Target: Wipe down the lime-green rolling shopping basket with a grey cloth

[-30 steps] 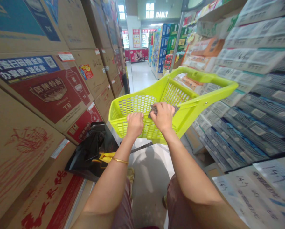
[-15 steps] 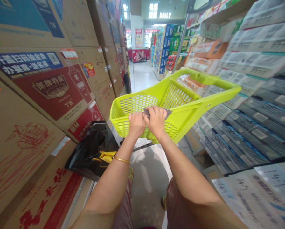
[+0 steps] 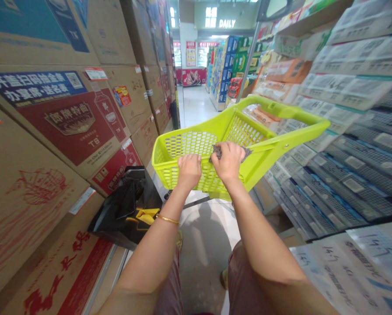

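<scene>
A lime-green plastic shopping cart (image 3: 192, 136) with perforated basket walls stands in front of me, its handle up at the right. My left hand (image 3: 189, 170) is closed over the near rim of the basket, gripping it. Further right along the same rim, my right hand (image 3: 229, 159) is wrapped around a dark grey cloth (image 3: 246, 153), pressing it on the rim. Part of the cloth sticks out on both sides of that hand. A gap of bare rim lies between the two hands.
Stacked cardboard cartons (image 3: 71, 118) form a wall on the left. A black bag (image 3: 127, 210) with a yellow part sits beside them, low down. Packaged goods (image 3: 343, 162) are piled on the right. A metal post (image 3: 248, 57) rises beyond the cart, and a tiled aisle (image 3: 196, 105) runs ahead.
My right hand has slid to the right along the rim with the cloth, away from my left hand. The left hand keeps its place, and the cart has barely shifted.
</scene>
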Demonstrator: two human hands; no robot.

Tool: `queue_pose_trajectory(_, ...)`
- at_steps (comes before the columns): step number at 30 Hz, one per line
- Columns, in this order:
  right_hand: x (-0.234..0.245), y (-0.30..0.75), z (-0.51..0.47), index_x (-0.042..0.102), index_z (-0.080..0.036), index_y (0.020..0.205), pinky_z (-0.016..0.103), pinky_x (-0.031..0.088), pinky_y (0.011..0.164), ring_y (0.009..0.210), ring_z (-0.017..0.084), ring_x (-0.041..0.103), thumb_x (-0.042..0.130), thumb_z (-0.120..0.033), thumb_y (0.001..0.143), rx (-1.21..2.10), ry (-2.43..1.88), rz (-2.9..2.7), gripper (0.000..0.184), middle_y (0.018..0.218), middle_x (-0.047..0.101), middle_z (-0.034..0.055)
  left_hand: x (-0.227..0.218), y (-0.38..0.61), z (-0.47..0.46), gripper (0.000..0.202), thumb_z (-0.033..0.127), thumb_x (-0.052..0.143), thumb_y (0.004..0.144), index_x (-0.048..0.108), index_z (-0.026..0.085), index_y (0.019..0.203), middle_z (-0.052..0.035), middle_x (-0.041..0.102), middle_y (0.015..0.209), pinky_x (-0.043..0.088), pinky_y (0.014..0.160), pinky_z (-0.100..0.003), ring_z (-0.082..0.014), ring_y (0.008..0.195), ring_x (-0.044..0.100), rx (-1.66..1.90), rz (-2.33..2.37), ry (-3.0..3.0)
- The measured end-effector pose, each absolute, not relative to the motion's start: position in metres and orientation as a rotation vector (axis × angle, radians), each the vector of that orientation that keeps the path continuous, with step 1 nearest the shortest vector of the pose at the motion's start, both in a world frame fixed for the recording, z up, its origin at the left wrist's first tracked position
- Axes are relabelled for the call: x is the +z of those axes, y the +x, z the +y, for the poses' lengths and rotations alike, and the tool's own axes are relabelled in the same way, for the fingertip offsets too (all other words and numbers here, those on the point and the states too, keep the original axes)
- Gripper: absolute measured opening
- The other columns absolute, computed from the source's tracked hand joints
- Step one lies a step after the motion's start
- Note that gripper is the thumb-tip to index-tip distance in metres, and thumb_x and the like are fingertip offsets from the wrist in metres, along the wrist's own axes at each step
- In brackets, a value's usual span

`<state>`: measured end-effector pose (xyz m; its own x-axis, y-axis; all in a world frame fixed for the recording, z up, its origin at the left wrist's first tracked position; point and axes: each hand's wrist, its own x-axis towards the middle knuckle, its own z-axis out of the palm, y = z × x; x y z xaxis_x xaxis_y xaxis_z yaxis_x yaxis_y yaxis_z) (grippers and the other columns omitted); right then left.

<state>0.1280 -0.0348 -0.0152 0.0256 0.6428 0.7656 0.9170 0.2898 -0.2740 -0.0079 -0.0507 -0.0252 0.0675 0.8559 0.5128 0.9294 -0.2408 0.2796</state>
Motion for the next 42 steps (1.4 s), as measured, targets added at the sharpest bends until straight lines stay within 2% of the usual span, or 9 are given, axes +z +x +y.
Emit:
queue_pose_trajectory(8, -0.022, 0.092, -0.045, 0.061, -0.023, 0.105, 0.039, 0.027, 0.093, 0.1, 0.024, 0.047, 0.049, -0.03, 0.085, -0.258, -1.37, -1.827, 0.024, 0.106, 0.062, 0.0071, -0.025, -0.009, -0.05, 0.028, 0.025, 0.032, 0.093, 0.057, 0.021, 0.083, -0.0081, 0.064, 0.092, 0.033, 0.083, -0.037, -0.0241, 0.093, 0.054, -0.914, -1.883, -2.23)
queue_pose_trajectory(13, -0.02, 0.098, -0.044, 0.062, -0.024, 0.104, 0.039, 0.027, 0.092, 0.098, 0.024, 0.049, 0.052, -0.033, 0.084, -0.283, -1.352, -1.878, 0.023, 0.104, 0.064, 0.0061, -0.025, -0.013, -0.049, 0.029, 0.023, 0.03, 0.093, 0.058, 0.02, 0.085, -0.0087, 0.064, 0.093, 0.033, 0.082, -0.036, -0.0237, 0.094, 0.054, -0.894, -1.853, -2.241)
queue_pose_trajectory(22, -0.009, 0.134, -0.036, 0.062, -0.021, 0.104, 0.039, 0.029, 0.09, 0.096, 0.025, 0.05, 0.052, -0.029, 0.082, -0.402, -1.438, -1.832, 0.025, 0.101, 0.063, 0.0081, -0.021, -0.02, -0.045, 0.03, 0.028, 0.03, 0.095, 0.058, 0.021, 0.085, -0.0078, 0.065, 0.093, 0.033, 0.082, -0.036, -0.0232, 0.093, 0.054, -0.887, -1.84, -2.298)
queue_pose_trajectory(31, -0.008, 0.121, -0.043, 0.06, -0.02, 0.105, 0.039, 0.029, 0.089, 0.095, 0.024, 0.049, 0.052, -0.028, 0.083, -0.394, -1.474, -1.856, 0.025, 0.1, 0.061, 0.009, -0.024, -0.038, -0.039, 0.032, 0.03, 0.03, 0.095, 0.058, 0.019, 0.084, -0.0073, 0.065, 0.09, 0.035, 0.08, -0.036, -0.0227, 0.09, 0.055, -0.894, -1.782, -2.346)
queue_pose_trajectory(38, -0.014, 0.109, -0.046, 0.06, -0.021, 0.106, 0.04, 0.028, 0.089, 0.096, 0.025, 0.047, 0.052, -0.028, 0.083, -0.401, -1.447, -1.819, 0.026, 0.101, 0.061, 0.0088, -0.021, -0.022, -0.046, 0.029, 0.024, 0.031, 0.094, 0.058, 0.019, 0.087, -0.0086, 0.063, 0.089, 0.034, 0.088, -0.039, -0.024, 0.091, 0.053, -0.926, -1.647, -2.284)
queue_pose_trajectory(42, -0.018, 0.101, -0.048, 0.061, -0.023, 0.105, 0.039, 0.027, 0.09, 0.096, 0.023, 0.047, 0.052, -0.029, 0.084, -0.395, -1.408, -1.795, 0.024, 0.103, 0.062, 0.0066, -0.023, -0.006, -0.046, 0.024, 0.02, 0.034, 0.092, 0.057, 0.018, 0.085, -0.0088, 0.063, 0.087, 0.037, 0.082, -0.036, -0.023, 0.088, 0.054, -1.003, -1.704, -2.323)
